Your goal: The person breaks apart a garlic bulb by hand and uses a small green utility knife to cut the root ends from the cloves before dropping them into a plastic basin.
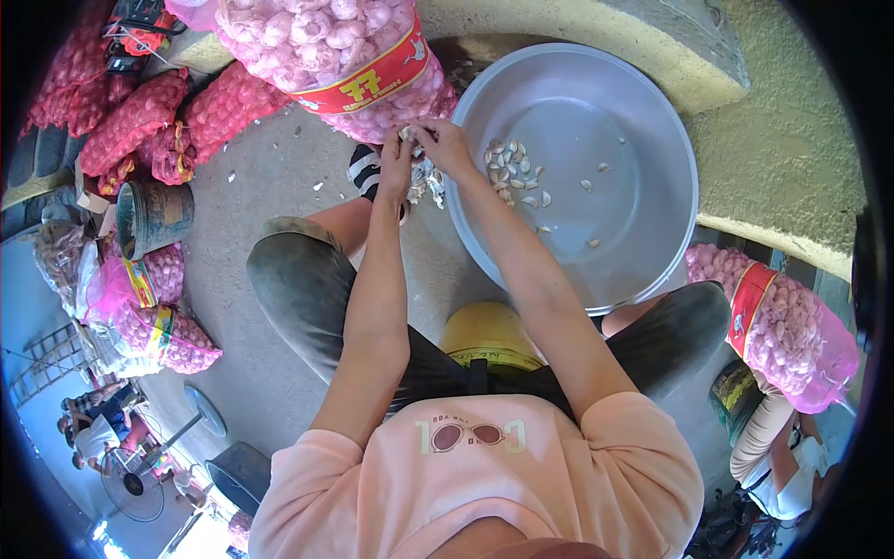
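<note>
Hands are meeting at the basin's [652, 121] edge: left hand [395, 160] and right hand [441, 142] are both pinching a garlic bulb [408, 135]. Cloves [510, 172] are lying inside.

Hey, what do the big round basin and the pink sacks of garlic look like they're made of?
The basin looks like metal, probably aluminium or steel: dull silver-grey with a soft sheen and a thin rolled rim. The sacks look like plastic mesh netting: the pink weave is see-through, showing the garlic bulbs inside.
</note>
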Demonstrator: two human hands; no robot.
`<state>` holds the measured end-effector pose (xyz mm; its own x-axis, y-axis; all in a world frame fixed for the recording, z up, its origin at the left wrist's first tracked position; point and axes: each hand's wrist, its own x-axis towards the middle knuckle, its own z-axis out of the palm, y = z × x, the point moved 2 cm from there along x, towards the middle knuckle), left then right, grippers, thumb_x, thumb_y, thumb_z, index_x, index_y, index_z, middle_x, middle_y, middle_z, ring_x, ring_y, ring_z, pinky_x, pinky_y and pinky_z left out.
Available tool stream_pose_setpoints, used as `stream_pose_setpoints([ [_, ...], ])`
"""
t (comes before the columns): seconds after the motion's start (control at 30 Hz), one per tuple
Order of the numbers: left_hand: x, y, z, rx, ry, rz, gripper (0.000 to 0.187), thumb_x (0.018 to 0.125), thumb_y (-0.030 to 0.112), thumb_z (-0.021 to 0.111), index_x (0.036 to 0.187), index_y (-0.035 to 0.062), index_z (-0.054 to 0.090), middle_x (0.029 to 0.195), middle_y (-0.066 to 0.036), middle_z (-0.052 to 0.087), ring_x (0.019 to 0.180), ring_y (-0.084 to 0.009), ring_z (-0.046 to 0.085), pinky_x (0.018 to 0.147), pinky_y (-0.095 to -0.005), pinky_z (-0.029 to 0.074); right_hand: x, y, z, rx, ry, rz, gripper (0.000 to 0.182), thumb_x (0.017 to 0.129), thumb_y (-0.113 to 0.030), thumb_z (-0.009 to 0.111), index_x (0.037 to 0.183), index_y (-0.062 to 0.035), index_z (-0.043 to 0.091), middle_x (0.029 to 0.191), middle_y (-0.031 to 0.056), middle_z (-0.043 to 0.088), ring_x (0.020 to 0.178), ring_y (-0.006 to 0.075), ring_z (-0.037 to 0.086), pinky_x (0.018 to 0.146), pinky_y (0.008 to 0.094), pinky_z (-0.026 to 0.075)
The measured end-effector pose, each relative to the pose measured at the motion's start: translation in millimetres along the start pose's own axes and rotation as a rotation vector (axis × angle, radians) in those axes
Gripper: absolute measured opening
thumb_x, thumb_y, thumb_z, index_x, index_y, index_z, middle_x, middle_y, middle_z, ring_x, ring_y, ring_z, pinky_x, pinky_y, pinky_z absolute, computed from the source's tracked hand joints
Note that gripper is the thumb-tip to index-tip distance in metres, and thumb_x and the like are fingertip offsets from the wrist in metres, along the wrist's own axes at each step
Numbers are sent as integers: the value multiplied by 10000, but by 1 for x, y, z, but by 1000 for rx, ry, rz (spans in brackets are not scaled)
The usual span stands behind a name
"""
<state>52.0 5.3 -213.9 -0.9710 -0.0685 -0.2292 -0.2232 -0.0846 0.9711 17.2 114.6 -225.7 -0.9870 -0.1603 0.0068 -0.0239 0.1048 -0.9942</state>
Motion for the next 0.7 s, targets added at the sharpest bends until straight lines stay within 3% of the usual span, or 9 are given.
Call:
stream_pose_setpoints([
  [0.07, 2, -4, 3, 138, 15, 15, 293, 955, 201, 430, 1196, 36, 421, 1037, -102, 568, 942, -216, 549, 814, -317, 428, -1, -2, 0, -72, 16, -51, 285, 827, -191, 582, 1007, 29, 609, 873, 254, 602, 775, 361, 622, 661, 386, 498],
  [0.13, 5, -4, 4, 777, 133, 427, 325, 958, 246, 360, 1120, -33, 404, 1003, -237, 558, 873, -396, 552, 683, -428, 436, -1, 0, 8, -370, 143, -224, 217, 844, -151, 512, 920, 49, 543, 843, 275, 583, 778, 420, 591, 673, 444, 473],
  [0.17, 4, -9, 4, 776, 134, 426, 325, 958, 246, 360, 1120, -33, 404, 1003, -237, 558, 873, -396, 552, 683, -428, 436, -2, 4, 8, -370, 142, -224, 217, 844, -151, 512, 920, 49, 543, 843, 275, 583, 778, 420, 591, 673, 444, 473],
  [0.23, -6, 1, 11, 622, 162, 521, 345, 951, 276, 330, 1035, -52, 398, 938, -311, 527, 862, -498, 490, 697, -499, 389, -4, 8, 9, -361, -21, -65, 196, 839, -151, 495, 841, 44, 476, 783, 279, 574, 779, 439, 577, 678, 481, 447],
  [0.33, -8, -1, 5, 746, 151, 303, 335, 948, 276, 335, 988, -49, 409, 878, -308, 545, 858, -483, 515, 702, -493, 392, -4, 13, 12, -321, -38, -33, 225, 828, -176, 517, 851, 45, 481, 780, 289, 567, 781, 442, 575, 674, 479, 447],
  [0.47, -4, -13, 1, 751, 176, 299, 325, 945, 261, 347, 995, -53, 417, 830, -309, 543, 819, -466, 530, 712, -464, 406, -4, 8, 10, -313, -101, 9, 234, 826, -182, 522, 856, 46, 478, 786, 290, 568, 788, 443, 574, 677, 483, 444],
  [0.53, 1, -20, -4, 591, 174, 189, 331, 967, 282, 354, 1037, -20, 471, 873, -150, 565, 833, -246, 538, 723, -352, 416, -3, 6, 9, -338, -79, -3, 235, 830, -187, 517, 849, 43, 476, 796, 294, 567, 803, 443, 573, 691, 486, 439],
  [0.67, 3, -24, -3, 462, 218, 137, 307, 949, 235, 383, 1010, -50, 477, 852, -210, 583, 783, -311, 573, 733, -391, 439, -1, 9, 11, -340, -62, -34, 262, 849, -219, 502, 885, 40, 489, 817, 292, 570, 818, 444, 569, 711, 489, 434],
  [0.7, 1, -20, 2, 264, 239, 145, 267, 949, 226, 415, 1009, -20, 500, 852, -117, 569, 786, -205, 550, 700, -313, 442, 0, 10, 11, -302, -36, -36, 276, 861, -235, 489, 913, 35, 497, 829, 291, 572, 826, 445, 567, 719, 490, 434],
])
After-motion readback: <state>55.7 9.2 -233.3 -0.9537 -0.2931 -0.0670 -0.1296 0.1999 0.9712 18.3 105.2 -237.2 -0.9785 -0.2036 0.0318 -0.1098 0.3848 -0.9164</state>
